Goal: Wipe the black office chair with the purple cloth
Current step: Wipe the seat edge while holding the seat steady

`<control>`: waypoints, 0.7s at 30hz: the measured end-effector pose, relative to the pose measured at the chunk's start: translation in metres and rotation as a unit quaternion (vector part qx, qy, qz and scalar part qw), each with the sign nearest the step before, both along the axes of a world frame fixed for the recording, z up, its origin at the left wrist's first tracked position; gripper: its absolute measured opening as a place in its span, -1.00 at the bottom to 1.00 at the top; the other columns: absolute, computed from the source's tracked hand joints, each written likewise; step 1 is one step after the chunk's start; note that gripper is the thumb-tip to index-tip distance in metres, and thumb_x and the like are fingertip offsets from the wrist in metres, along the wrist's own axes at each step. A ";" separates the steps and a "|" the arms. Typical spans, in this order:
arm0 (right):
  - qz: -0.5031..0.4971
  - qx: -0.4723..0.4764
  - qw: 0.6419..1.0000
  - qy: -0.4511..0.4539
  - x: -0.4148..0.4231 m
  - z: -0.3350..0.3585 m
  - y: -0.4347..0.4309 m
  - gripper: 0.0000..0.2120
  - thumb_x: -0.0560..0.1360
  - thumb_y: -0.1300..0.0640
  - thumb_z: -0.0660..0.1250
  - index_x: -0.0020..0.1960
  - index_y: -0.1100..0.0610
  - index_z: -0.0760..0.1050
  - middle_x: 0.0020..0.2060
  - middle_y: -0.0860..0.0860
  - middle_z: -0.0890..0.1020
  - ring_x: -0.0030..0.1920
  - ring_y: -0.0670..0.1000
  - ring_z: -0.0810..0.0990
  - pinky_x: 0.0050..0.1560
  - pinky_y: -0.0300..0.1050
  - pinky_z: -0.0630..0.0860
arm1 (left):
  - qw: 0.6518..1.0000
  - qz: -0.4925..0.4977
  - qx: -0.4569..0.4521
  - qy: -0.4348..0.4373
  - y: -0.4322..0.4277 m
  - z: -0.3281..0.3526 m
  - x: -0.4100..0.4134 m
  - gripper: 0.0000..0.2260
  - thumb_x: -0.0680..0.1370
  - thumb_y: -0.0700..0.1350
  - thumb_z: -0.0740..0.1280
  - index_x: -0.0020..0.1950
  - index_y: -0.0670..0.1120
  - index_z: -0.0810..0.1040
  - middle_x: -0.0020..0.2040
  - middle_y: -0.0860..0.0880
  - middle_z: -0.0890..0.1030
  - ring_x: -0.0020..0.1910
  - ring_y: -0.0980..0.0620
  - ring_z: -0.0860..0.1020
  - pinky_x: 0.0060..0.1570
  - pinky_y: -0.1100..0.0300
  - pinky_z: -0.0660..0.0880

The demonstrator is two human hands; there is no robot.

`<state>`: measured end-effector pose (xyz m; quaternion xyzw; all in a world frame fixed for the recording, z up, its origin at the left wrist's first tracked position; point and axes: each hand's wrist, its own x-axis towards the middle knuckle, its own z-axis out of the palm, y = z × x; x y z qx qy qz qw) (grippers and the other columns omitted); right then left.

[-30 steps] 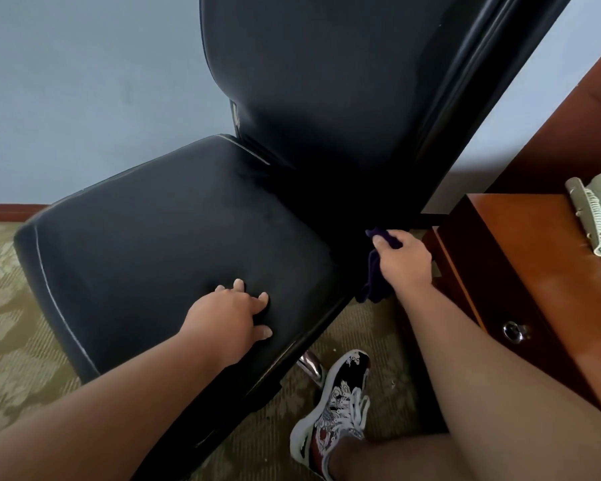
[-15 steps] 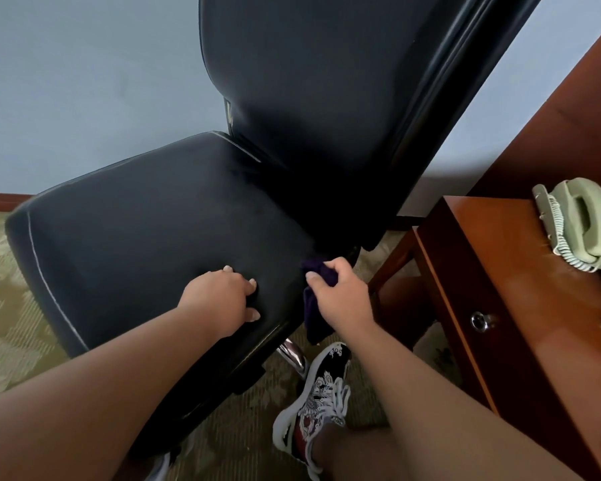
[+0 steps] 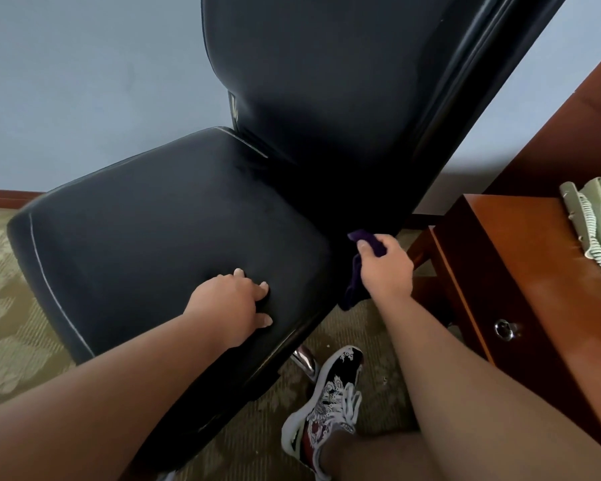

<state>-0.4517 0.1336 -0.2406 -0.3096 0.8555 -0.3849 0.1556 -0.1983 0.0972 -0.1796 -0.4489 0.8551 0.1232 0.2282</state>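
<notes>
The black office chair (image 3: 160, 237) fills the middle of the view, seat toward me and tall backrest rising at the top. My left hand (image 3: 229, 302) rests on the seat near its right front edge, fingers curled against the leather. My right hand (image 3: 386, 269) is shut on the purple cloth (image 3: 353, 286), pressed against the seat's right side where it meets the backrest. Part of the cloth hangs below the hand; the rest is hidden in my grip.
A reddish wooden desk (image 3: 535, 289) with a round metal drawer knob (image 3: 505, 328) stands close on the right, carrying a pale green telephone (image 3: 594, 213). My patterned shoe (image 3: 327, 407) is on the carpet by the chair's chrome base (image 3: 306, 362). A grey wall lies behind.
My right hand with the cloth slid forward along the seat's right side, then back toward the backrest. The left hand stayed on the seat. The view shifted slightly.
</notes>
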 end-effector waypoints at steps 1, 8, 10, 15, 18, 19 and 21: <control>-0.010 -0.007 1.000 -0.009 -0.007 -0.001 -0.004 -0.76 0.58 -0.15 0.30 0.22 -0.13 0.52 -0.01 -0.10 0.59 0.03 0.04 0.60 0.02 -0.04 0.52 | 1.000 0.002 0.000 0.001 0.000 -0.001 -0.001 -0.43 0.63 0.25 0.17 0.61 0.19 0.13 0.58 -0.11 0.21 0.44 -0.11 0.37 0.31 0.03 0.43; -0.053 0.028 0.992 -0.108 -0.031 -0.021 -0.004 -0.73 0.64 -0.08 0.26 0.25 0.02 0.54 0.06 0.01 0.58 0.00 0.04 0.51 0.03 -0.08 0.48 | 1.000 0.006 0.002 -0.009 -0.002 -0.003 -0.008 -0.43 0.63 0.26 0.16 0.61 0.18 0.11 0.61 -0.14 0.13 0.46 -0.15 0.36 0.32 0.01 0.44; -0.077 0.004 0.990 -0.120 -0.025 -0.023 0.001 -0.82 0.62 -0.10 0.27 0.14 -0.06 0.53 0.01 -0.04 0.60 0.00 0.04 0.56 0.03 -0.05 0.50 | 1.000 0.007 -0.001 -0.015 -0.002 -0.002 -0.011 -0.43 0.63 0.25 0.17 0.61 0.17 0.12 0.61 -0.14 0.13 0.44 -0.14 0.38 0.29 0.01 0.46; 0.010 -0.111 0.992 -0.053 -0.001 0.001 0.000 -0.77 0.56 -0.12 0.36 0.19 -0.10 0.57 -0.02 -0.14 0.61 0.00 -0.10 0.58 0.06 -0.12 0.52 | 1.000 0.015 -0.002 -0.012 0.000 -0.004 -0.013 -0.42 0.63 0.24 0.18 0.61 0.14 0.14 0.60 -0.16 0.17 0.45 -0.19 0.37 0.32 0.00 0.44; 0.075 -0.016 0.996 0.041 0.001 -0.002 0.007 -0.77 0.56 -0.17 0.33 0.17 -0.14 0.55 -0.05 -0.14 0.58 -0.04 -0.07 0.56 -0.03 -0.11 0.51 | 1.000 0.017 -0.003 -0.002 0.002 -0.006 -0.010 -0.42 0.63 0.24 0.17 0.62 0.16 0.11 0.61 -0.16 0.12 0.49 -0.20 0.32 0.37 -0.02 0.40; 0.046 0.027 0.998 0.034 -0.007 -0.008 0.013 -0.79 0.57 -0.17 0.31 0.14 -0.12 0.53 -0.06 -0.12 0.58 -0.04 -0.02 0.57 -0.03 -0.07 0.52 | 1.000 0.018 -0.002 0.002 0.002 -0.006 -0.009 -0.43 0.64 0.24 0.16 0.62 0.16 0.11 0.62 -0.15 0.11 0.49 -0.20 0.30 0.37 -0.02 0.39; -0.035 0.085 0.995 -0.047 -0.030 -0.018 0.030 -0.80 0.57 -0.11 0.32 0.11 -0.04 0.54 -0.07 -0.04 0.60 -0.08 0.05 0.59 -0.05 -0.02 0.56 | 1.000 0.020 0.004 0.006 0.002 -0.006 -0.006 -0.43 0.64 0.24 0.16 0.62 0.17 0.09 0.63 -0.14 0.07 0.53 -0.20 0.25 0.40 -0.02 0.36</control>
